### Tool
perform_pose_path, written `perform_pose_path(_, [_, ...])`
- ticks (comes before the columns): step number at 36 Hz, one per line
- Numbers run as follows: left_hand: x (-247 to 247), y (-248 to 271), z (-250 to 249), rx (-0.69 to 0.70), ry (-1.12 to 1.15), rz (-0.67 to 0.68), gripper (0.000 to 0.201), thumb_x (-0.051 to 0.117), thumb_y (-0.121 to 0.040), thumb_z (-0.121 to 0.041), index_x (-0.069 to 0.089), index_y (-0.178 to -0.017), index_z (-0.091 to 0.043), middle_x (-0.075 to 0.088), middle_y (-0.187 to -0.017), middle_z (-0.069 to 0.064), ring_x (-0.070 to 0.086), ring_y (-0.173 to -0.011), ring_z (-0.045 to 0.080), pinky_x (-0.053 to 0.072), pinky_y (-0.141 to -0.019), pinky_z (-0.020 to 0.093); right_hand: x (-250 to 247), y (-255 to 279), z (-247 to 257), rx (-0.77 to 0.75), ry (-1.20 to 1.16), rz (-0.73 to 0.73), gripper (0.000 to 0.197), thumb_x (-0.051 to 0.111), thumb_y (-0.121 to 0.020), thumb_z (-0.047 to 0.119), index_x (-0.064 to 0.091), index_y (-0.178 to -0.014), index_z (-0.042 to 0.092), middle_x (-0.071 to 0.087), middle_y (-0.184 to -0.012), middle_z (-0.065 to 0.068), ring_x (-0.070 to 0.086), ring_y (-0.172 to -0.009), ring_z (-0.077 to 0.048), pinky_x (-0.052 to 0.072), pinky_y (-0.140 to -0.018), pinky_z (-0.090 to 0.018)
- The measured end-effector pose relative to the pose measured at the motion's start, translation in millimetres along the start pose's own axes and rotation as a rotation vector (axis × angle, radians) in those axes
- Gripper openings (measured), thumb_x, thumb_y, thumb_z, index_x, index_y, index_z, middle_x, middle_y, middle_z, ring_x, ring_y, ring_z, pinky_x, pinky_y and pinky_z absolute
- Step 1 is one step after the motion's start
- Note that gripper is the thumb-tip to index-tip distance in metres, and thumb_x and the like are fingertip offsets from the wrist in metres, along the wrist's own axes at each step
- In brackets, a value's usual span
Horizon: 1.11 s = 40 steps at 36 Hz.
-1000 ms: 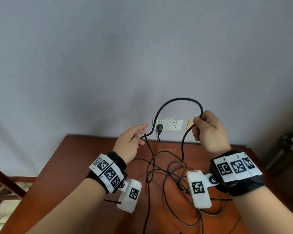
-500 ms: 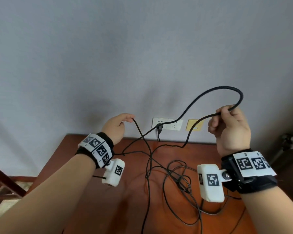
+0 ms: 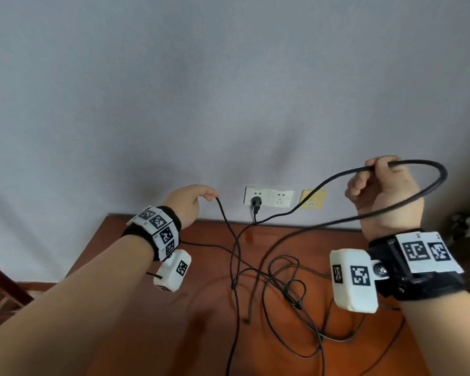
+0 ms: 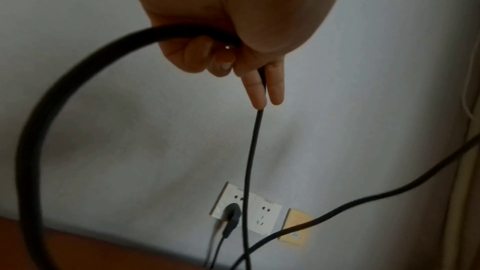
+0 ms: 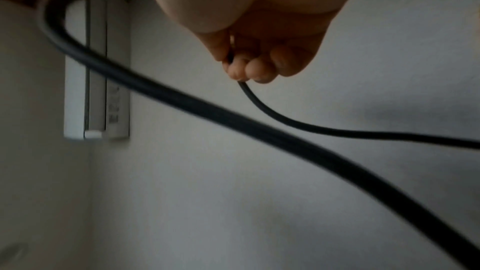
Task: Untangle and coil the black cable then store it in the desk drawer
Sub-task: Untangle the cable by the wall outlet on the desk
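The black cable [image 3: 413, 162] runs between both raised hands; the rest of it lies in a tangle [image 3: 289, 287] on the brown desk [image 3: 152, 329]. My left hand [image 3: 210, 197] pinches one strand near the wall. In the left wrist view the cable [image 4: 249, 161] passes through the curled fingers and drops between two straight fingertips [image 4: 258, 98]. My right hand [image 3: 375, 172] is higher and further right, gripping the cable so that a loop swings out past it. In the right wrist view its fingers [image 5: 236, 69] curl around the cable [image 5: 207, 112].
White wall sockets [image 3: 278, 198] sit just above the desk's back edge, with a black plug [image 3: 255, 203] in the left one. A yellow plate [image 3: 314, 199] is beside them. A wooden chair frame [image 3: 0, 283] stands at the left. No drawer is in view.
The hands have moved apart. The right hand rose and went right, drawing its loop with it. The left hand went left and a little up, still holding its strand.
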<state>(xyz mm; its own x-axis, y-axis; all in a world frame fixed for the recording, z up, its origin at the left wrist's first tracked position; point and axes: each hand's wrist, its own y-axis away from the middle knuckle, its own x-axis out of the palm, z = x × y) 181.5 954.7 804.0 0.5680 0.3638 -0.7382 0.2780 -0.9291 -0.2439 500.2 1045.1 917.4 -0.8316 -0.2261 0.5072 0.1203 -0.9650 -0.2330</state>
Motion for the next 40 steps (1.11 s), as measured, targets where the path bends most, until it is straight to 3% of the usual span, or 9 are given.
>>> perform_pose_path(4, [2.8, -5.3, -10.4, 0.061, 0.066, -0.016, 0.065, 0.024, -0.085, 0.016, 0.063, -0.115, -0.027, 0.061, -0.112, -0.010, 0.054, -0.115, 0.012, 0.028, -0.101, 0.014, 4.4, 14.3, -18.5, -0.016, 0.244, 0.081, 0.027, 0.038, -0.100, 0.012, 0.048, -0.075, 0.014, 0.048, -0.042, 0.002, 0.041, -0.039, -0.015, 0.032, -0.044, -0.022])
perform_pose_path(10, [1.0, -15.4, -45.2, 0.180, 0.190, -0.071, 0.059, 0.028, -0.091, 0.011, 0.061, -0.109, -0.035, 0.063, -0.111, -0.013, 0.056, -0.112, 0.006, 0.032, -0.109, 0.022, 21.5, 50.8, -53.3, -0.089, 0.646, 0.486, 0.015, 0.047, -0.097, 0.007, 0.052, -0.084, 0.011, 0.063, -0.063, -0.003, 0.052, -0.050, -0.012, 0.043, -0.049, -0.020])
perform_pose_path(18, [-20.9, -25.9, -80.6, 0.286, 0.175, -0.002, 0.057, 0.029, -0.083, 0.016, 0.068, -0.102, -0.021, 0.068, -0.103, -0.008, 0.057, -0.100, 0.000, 0.036, -0.093, 0.008, 35.2, 77.5, -78.9, 0.045, 1.131, 0.970, 0.030, 0.056, -0.092, 0.014, 0.058, -0.120, 0.026, 0.065, -0.104, 0.012, 0.058, -0.079, 0.008, 0.042, -0.076, -0.005])
perform_pose_path(21, [-30.6, -26.2, -85.2, 0.275, 0.129, 0.017, 0.054, 0.030, -0.084, 0.014, 0.053, -0.115, -0.023, 0.067, -0.090, -0.013, 0.056, -0.087, 0.002, 0.041, -0.081, 0.016, 35.9, 85.5, -81.4, 0.116, 1.256, 1.131, 0.036, 0.051, -0.095, 0.017, 0.053, -0.129, 0.028, 0.064, -0.116, 0.012, 0.056, -0.091, 0.008, 0.036, -0.077, 0.002])
perform_pose_path(24, [-37.8, -25.1, -85.6, 0.241, 0.056, 0.025, 0.051, 0.031, -0.083, 0.011, 0.054, -0.110, -0.025, 0.066, -0.083, -0.018, 0.059, -0.086, 0.008, 0.046, -0.080, 0.028, 33.6, 90.1, -81.0, 0.217, 1.355, 1.253, 0.036, 0.048, -0.097, 0.024, 0.049, -0.132, 0.033, 0.063, -0.110, 0.020, 0.054, -0.090, 0.008, 0.037, -0.080, -0.007])
perform_pose_path(28, [-45.6, -23.1, -84.3, 0.245, -0.089, -0.005, 0.057, 0.033, -0.077, 0.001, 0.060, -0.070, -0.049, 0.063, -0.079, -0.020, 0.059, -0.083, 0.012, 0.047, -0.087, 0.049, 30.5, 81.0, -73.8, 0.226, 1.360, 1.195, 0.025, 0.051, -0.095, 0.028, 0.061, -0.117, 0.031, 0.066, -0.098, 0.018, 0.057, -0.080, 0.012, 0.039, -0.073, -0.005])
perform_pose_path(31, [-48.7, -20.4, -86.2, 0.243, -0.158, -0.085, 0.060, 0.041, -0.079, -0.003, 0.057, -0.057, -0.056, 0.052, -0.097, -0.026, 0.047, -0.110, 0.016, 0.037, -0.096, 0.055, 27.7, 64.9, -68.5, 0.123, 1.273, 0.958, 0.015, 0.055, -0.092, 0.021, 0.068, -0.098, 0.027, 0.069, -0.082, 0.013, 0.054, -0.062, 0.015, 0.035, -0.061, -0.005])
perform_pose_path(36, [-55.9, -16.8, -91.5, 0.334, -0.013, -0.129, 0.050, 0.048, -0.078, 0.014, 0.061, -0.055, -0.028, 0.051, -0.110, -0.013, 0.047, -0.095, 0.009, 0.035, -0.092, 0.028, 28.1, 40.2, -59.3, -0.075, 1.156, 0.618, 0.015, 0.057, -0.089, 0.011, 0.061, -0.092, 0.025, 0.064, -0.087, 0.012, 0.055, -0.059, -0.003, 0.039, -0.061, -0.010])
perform_pose_path(40, [-58.1, -12.1, -100.1, 0.472, 0.174, -0.073, 0.048, 0.045, -0.072, 0.019, 0.058, -0.052, -0.023, 0.056, -0.108, -0.011, 0.055, -0.098, -0.006, 0.039, -0.094, 0.012, 39.5, 30.4, -57.3, -0.222, 1.185, 0.549, 0.038, 0.059, -0.087, 0.009, 0.050, -0.123, 0.016, 0.051, -0.124, 0.000, 0.056, -0.090, -0.012, 0.036, -0.075, -0.014])
